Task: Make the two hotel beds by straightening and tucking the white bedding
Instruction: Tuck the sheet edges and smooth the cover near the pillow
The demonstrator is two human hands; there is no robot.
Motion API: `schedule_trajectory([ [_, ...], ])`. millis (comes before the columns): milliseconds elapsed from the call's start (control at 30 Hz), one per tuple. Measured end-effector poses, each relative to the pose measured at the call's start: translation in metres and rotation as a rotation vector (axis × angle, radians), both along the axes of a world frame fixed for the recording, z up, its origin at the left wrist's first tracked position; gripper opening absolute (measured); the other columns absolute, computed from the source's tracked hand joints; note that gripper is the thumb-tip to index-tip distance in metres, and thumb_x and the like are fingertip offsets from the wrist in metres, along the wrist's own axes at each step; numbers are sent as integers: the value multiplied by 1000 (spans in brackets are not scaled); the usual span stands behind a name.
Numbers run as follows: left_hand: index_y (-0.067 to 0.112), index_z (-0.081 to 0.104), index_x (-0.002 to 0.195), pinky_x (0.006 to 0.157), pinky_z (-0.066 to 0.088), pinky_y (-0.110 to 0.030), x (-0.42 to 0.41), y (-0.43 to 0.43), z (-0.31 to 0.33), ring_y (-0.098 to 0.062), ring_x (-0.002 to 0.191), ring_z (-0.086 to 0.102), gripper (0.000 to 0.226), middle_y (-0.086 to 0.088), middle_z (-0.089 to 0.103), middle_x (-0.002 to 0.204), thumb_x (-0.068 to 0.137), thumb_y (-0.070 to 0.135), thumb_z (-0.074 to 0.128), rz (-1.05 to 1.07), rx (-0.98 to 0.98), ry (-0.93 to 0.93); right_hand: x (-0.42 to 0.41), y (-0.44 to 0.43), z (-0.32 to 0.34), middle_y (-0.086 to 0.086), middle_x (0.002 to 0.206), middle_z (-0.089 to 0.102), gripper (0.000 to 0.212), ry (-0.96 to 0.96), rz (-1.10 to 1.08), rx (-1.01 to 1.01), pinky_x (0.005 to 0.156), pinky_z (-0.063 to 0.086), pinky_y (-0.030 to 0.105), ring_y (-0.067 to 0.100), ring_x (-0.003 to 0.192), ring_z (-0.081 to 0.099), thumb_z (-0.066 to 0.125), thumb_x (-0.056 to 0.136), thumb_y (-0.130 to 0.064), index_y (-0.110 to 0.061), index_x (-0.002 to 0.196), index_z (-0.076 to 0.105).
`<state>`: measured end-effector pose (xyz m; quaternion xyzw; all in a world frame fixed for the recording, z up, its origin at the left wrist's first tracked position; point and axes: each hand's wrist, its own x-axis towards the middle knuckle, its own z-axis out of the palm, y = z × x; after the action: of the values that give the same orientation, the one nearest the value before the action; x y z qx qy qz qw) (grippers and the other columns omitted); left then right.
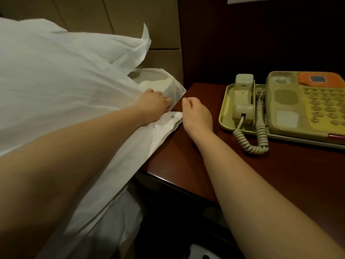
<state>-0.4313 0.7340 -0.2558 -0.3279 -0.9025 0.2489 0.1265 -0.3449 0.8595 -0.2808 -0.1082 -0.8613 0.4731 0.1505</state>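
our left hand (153,105) grips the bedding (65,81) at the corner beside the nightstand (186,165); our right hand (197,113) is curled at its edge, whether pinching cloth we cannot tell. the corner hangs loose and rumpled, so we judge tucking unfinished.

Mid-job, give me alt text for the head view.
At the bed's corner, the left hand grips the white bedding while the right hand, curled, sits beside its edge over the wooden nightstand; whether it holds cloth is unclear. A beige telephone on a tray stands to the right.
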Motion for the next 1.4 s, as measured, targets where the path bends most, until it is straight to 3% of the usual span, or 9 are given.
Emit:
schedule_trajectory([
  [200,8,49,133,102,34,-45,93,-19,6,-32,123,48,49,-13,50,137,95,37,36,-12,516,151,-3,-12,3,5,142,46,45,-20,58,276,102,33,42,29,129,40,35,101,-38,-18,142,39],
  [400,7,53,133,105,24,-48,211,-107,-30,-33,126,50,58,-17,51,138,91,45,36,193,318,239,32,-51,12,-3,145,44,47,345,318,456,108,25,38,20,134,36,38,101,-34,-23,146,35],
  [600,7,51,134,107,23,-47,308,-171,-22,-31,128,45,57,-16,50,139,91,44,39,499,338,343,97,-123,-7,8,136,54,44,817,768,438,106,27,37,21,126,42,47,93,-29,-13,134,53],
  [733,11,49,133,104,27,-48,377,-212,-20,-31,126,44,55,-17,51,137,94,47,37,652,309,378,158,-199,-28,9,137,55,45,1035,997,287,108,27,42,24,128,44,50,93,-33,-17,135,48],
  [900,16,42,134,100,34,-52,479,-265,-24,-34,122,43,52,-19,51,135,95,49,40,803,263,439,228,-271,-52,6,140,52,48,1113,1206,156,112,22,44,22,132,40,46,95,-39,-19,138,37],
  [1067,15,37,138,97,37,-53,554,-321,-30,-36,121,41,63,-20,40,139,90,55,43,930,206,287,289,-326,-63,4,134,58,49,1187,1236,100,111,21,41,19,127,42,51,92,-39,-20,135,40],
  [1200,13,32,140,101,35,-49,554,-344,-26,-34,125,40,72,-23,42,142,84,56,48,866,216,170,293,-347,-66,8,134,58,56,1109,1195,248,113,12,39,23,129,38,52,88,-46,-18,135,41],
  [1300,10,29,143,108,23,-41,557,-357,-31,-31,127,44,78,-18,40,146,84,58,44,822,247,124,290,-355,-66,8,135,57,55,1154,1155,379,112,15,48,26,130,40,57,86,-51,-21,131,49],
  [1400,8,29,142,110,22,-37,562,-372,-37,-27,129,40,68,-17,44,143,89,48,43,692,386,152,291,-357,-65,9,132,59,42,1213,1144,432,110,20,50,31,130,44,52,92,-48,-24,124,62],
])
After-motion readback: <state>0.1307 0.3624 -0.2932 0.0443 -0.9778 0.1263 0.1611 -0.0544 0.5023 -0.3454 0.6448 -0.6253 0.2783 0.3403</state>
